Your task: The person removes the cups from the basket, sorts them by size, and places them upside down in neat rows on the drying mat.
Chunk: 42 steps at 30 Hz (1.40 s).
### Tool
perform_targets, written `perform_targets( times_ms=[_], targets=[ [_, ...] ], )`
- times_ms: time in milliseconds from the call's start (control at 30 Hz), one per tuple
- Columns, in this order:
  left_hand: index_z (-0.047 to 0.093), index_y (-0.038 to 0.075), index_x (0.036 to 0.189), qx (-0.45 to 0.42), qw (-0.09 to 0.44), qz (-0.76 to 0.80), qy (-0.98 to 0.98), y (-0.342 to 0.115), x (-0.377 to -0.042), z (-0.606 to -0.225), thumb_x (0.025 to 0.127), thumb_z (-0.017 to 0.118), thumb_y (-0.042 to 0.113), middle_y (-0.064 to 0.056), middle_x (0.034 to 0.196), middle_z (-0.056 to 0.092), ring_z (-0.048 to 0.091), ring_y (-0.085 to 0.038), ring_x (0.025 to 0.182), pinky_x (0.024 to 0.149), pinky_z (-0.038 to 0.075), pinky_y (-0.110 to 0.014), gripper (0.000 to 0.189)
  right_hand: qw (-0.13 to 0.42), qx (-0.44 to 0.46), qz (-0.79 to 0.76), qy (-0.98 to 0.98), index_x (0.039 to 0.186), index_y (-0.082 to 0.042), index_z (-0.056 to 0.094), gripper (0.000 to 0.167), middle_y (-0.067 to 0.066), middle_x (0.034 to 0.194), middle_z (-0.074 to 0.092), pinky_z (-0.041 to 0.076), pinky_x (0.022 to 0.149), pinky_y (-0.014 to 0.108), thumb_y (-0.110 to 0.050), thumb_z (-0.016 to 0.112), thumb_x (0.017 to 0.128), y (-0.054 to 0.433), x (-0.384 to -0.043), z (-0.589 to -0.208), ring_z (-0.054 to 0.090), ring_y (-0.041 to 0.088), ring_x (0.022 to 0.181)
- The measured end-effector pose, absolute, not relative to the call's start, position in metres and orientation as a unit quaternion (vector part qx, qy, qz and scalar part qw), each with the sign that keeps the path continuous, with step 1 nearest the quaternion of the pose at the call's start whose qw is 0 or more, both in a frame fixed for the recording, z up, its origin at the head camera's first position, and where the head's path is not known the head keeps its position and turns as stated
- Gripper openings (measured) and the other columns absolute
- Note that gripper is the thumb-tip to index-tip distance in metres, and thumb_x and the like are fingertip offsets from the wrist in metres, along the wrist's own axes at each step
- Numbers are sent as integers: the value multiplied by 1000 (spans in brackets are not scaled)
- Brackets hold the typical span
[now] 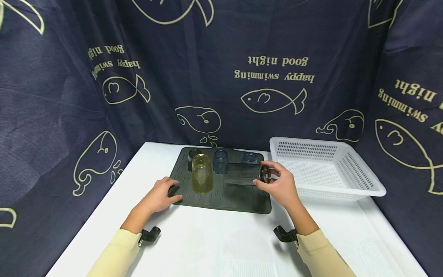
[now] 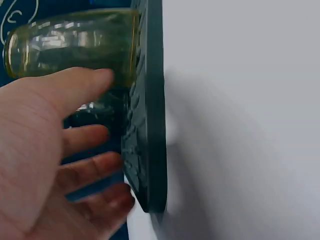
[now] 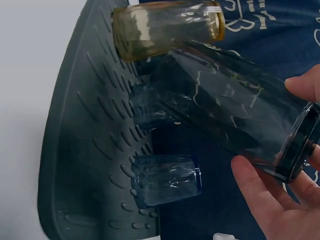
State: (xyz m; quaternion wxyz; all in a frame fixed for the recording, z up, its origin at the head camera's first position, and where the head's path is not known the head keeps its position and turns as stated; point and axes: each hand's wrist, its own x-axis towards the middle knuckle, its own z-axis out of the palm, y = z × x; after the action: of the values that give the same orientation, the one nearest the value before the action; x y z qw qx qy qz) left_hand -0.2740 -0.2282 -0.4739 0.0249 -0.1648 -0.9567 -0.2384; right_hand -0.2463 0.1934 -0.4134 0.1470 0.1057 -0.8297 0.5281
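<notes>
My right hand (image 1: 279, 184) grips a tall grey-tinted glass (image 1: 242, 174) round its thick base. The glass lies nearly level over the dark drying mat (image 1: 225, 199), its mouth toward the left. At the mat's left edge is my left hand (image 1: 159, 195), thumb and fingers apart and nothing between them. A tall amber glass (image 1: 202, 175) stands upside down on the mat, close to that hand; in the left wrist view the thumb overlaps the amber glass (image 2: 75, 42). Behind it are a small dark glass (image 1: 190, 159) and a blue glass (image 1: 220, 161). Another blue glass (image 3: 167, 180) stands further right.
A white perforated plastic basket (image 1: 332, 188) stands right of the mat on the white table (image 1: 200, 234). Dark blue cloth (image 1: 221, 77) with fish drawings hangs behind and along both sides.
</notes>
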Motion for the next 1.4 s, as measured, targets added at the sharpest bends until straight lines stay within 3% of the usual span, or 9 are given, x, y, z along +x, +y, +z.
perform_targets(
  times_ms=[167, 467, 767, 1133, 1400],
  targets=[
    [54, 1, 143, -135, 1, -211, -968, -235, -278, -477, 94, 74, 38, -28, 147, 45, 42, -53, 133, 105, 43, -66, 65, 160, 113, 505, -841, 134, -18, 65, 65, 6, 134, 64, 59, 75, 22, -19, 92, 75, 191, -255, -414, 67, 26, 113],
    [34, 2, 158, -100, -74, -199, -972, -242, -279, -474, 92, 71, 52, -35, 162, 24, 21, -60, 147, 114, 25, -77, 91, 173, 138, 473, -853, 132, -16, 66, 64, 7, 129, 66, 60, 74, 24, -16, 91, 74, 186, -267, -410, 68, 27, 109],
    [32, 1, 158, -101, -82, -164, -978, -244, -281, -476, 89, 69, 63, -33, 163, 25, 20, -61, 149, 118, 22, -75, 100, 194, 152, 429, -869, 133, -13, 66, 65, 10, 129, 67, 59, 88, 46, -19, 91, 73, 183, -276, -407, 66, 30, 109],
    [31, 1, 159, -91, -89, -150, -980, -246, -283, -477, 87, 67, 69, -30, 166, 22, 16, -61, 150, 120, 16, -75, 105, 182, 170, 424, -871, 137, -10, 63, 69, 11, 135, 64, 60, 85, 44, -19, 90, 74, 178, -286, -404, 66, 29, 112],
    [31, 2, 160, -92, -88, -150, -980, -247, -283, -477, 86, 68, 69, -29, 166, 23, 16, -60, 150, 119, 16, -75, 106, 176, 169, 393, -887, 134, -12, 65, 66, 9, 128, 67, 60, 84, 44, -22, 90, 74, 175, -295, -402, 68, 29, 105]
  ],
)
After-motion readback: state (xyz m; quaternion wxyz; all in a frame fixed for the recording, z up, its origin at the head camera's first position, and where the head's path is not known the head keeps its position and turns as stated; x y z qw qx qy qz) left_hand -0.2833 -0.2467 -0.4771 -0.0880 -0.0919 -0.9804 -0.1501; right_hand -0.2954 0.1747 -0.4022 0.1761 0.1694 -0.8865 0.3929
